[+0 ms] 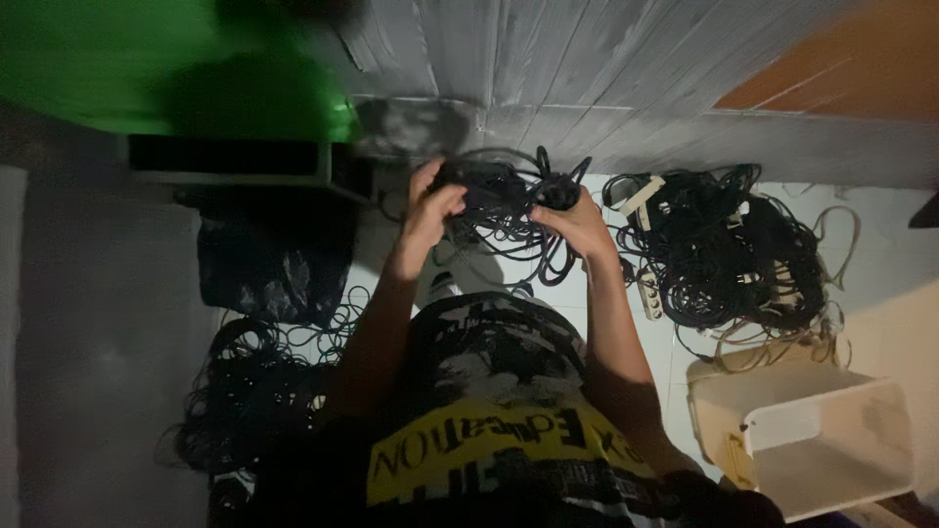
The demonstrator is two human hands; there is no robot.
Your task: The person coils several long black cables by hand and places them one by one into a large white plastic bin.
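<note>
Between both hands, a limp black cable bundle [509, 200] is gripped.
Left hand [430, 210] and right hand [577, 223] fingers are clamped on it; light, floppy, tangle-prone, probably best held at the coils.

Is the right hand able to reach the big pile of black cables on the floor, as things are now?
Probably yes. The right hand grips the black cable bundle, and the big pile of black cables lies just beside it on the floor, with nothing between; it would have to let go first.
</note>
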